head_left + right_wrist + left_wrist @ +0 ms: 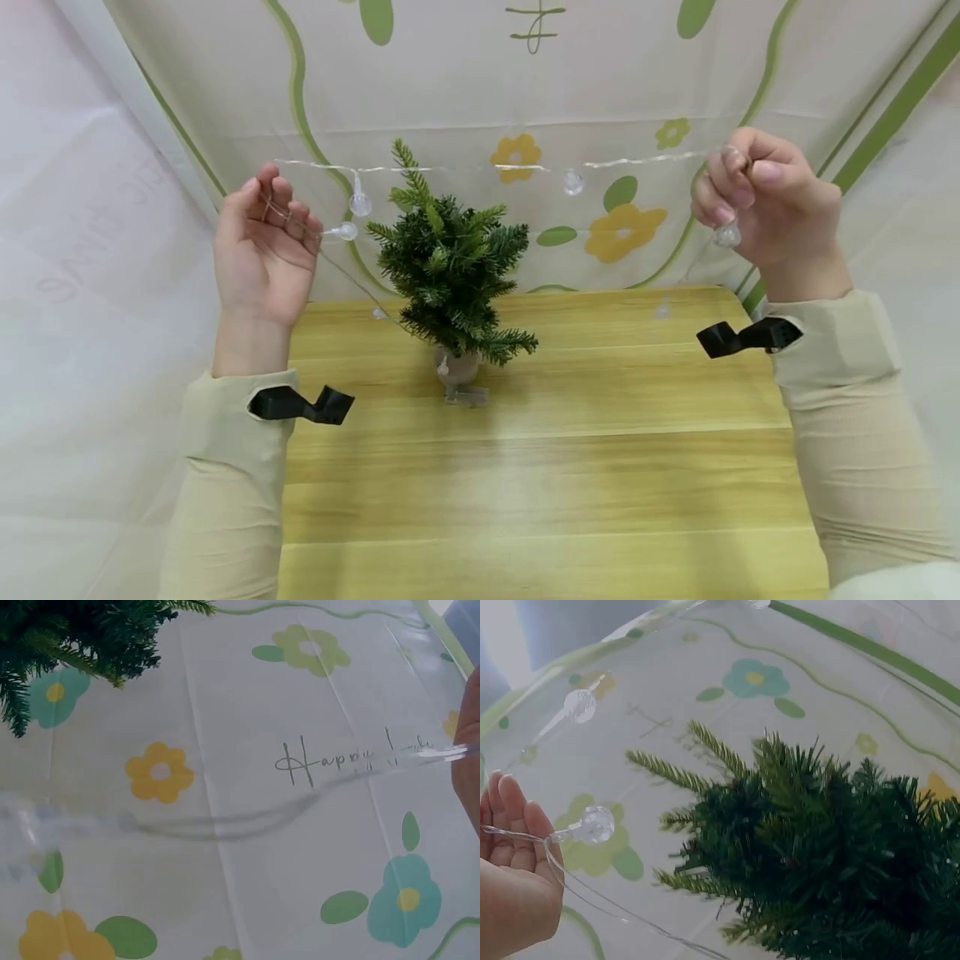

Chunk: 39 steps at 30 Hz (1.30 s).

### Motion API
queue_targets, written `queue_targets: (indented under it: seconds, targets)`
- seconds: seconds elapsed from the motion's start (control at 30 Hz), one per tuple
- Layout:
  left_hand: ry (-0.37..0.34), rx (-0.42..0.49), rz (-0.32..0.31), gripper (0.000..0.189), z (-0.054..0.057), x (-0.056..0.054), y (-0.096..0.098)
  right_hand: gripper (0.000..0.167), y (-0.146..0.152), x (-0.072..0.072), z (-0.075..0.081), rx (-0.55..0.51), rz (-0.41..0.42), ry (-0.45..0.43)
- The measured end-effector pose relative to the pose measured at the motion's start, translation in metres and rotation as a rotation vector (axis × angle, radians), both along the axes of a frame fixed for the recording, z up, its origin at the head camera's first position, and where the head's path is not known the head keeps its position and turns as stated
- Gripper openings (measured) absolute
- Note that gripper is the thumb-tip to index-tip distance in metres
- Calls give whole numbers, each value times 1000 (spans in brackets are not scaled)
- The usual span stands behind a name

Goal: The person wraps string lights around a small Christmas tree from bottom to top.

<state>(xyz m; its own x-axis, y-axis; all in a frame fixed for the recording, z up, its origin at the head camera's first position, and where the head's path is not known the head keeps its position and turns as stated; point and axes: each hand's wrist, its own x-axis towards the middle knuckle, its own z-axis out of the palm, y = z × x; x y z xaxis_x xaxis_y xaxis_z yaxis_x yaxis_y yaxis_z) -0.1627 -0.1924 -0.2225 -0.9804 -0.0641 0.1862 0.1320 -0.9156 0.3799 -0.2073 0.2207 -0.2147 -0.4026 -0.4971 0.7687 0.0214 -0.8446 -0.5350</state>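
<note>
Risks, as judged:
1. Snagging. Globe-bulb string lights [573, 182] span from the left grip [273, 242] to the right grip [780, 196], level with the top of a miniature artificial fir [450, 275]; if lowered there, a bulb could catch on the needled tips.
2. Toppling. The lower strand leaves the left grip towards 4 o'clock and disappears at the fir's lower branches; a hard pull could tip the tree, as its pot [459, 367] looks narrow.
3. Slipping. The left hold looks light; tension from the right could draw the wire through.
4. Tangling. The loose tail under the right grip, with its lower bulb [662, 310], could swing inward and cross other wire.

Left grip: loosely cupped, palm up, wire across the fingers; thumb and forefinger appear to pinch it.
Right grip: fingers curled, thumb against them, pinching the wire.

Positions, head view, 12 o'clock at top:
String lights: in both grips; upper span leaves the left near 12 o'clock, meets the right from 10 o'clock. Before or behind the top sprig: cannot tell.
Fir: on the counter [540, 467], 3 o'clock of the left grip, between 8 and 9 of the right.
Clear case [468, 398]: 6 o'clock of the pot, just beside it; contents not legible.
</note>
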Motion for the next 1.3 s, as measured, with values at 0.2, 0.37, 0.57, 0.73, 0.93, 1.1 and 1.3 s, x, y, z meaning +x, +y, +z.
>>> queue_targets:
  seconds: [0.2, 0.37, 0.57, 0.73, 0.93, 1.1, 1.3]
  targets:
    - [10, 73, 1, 29, -4, -12, -12, 25, -7, -9, 16, 45, -25, -70]
    - [0, 112, -6, 28, -7, -19, -19, 33, -10, -16, 29, 84, -93, -164]
    - [-24, 183, -28, 28, -9, -27, -24, 41, -21, -19, 43, 98, -139, -292]
    - [-40, 210, -32, 26, -9, -34, -28, 44, -32, -19, 47, 69, -90, -342]
    - [-98, 69, 41, 19, -5, -45, -30, 41, -42, -23, 50, 26, -26, -407]
    - [-146, -155, 186, 20, -1, -54, -28, 35, -53, -27, 56, -16, -124, -473]
    - [-216, -533, 440, 13, -3, -64, -23, 31, -67, -31, 61, 40, -276, -455]
